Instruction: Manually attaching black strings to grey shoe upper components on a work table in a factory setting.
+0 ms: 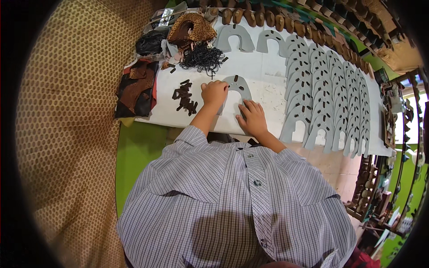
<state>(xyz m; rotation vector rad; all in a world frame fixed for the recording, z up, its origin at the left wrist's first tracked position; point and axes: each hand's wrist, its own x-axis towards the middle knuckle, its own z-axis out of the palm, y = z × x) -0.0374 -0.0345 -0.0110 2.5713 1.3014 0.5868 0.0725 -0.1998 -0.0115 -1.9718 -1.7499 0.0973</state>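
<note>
A grey U-shaped shoe-upper piece [241, 85] lies on the white-covered table between my hands, its curved end pointing away from me. One short dark strip [236, 78] sits at the top of its curve. My left hand [214, 93] is closed over the piece's left side, fingertips bent together at a small dark spot; what they grip is mostly hidden. My right hand [253, 118] rests with spread fingers by the piece's right leg, holding nothing. Left of my left hand is a loose heap of short dark strips [184, 96].
Overlapping rows of similar grey pieces [297, 114] with dark strips cover the table's right side. Two grey pieces [234, 35] lie at the back, before a row of brown shoe forms [268, 18]. Black cords [203, 59], leopard-print material [194, 27] and brown scraps [136, 91] lie left.
</note>
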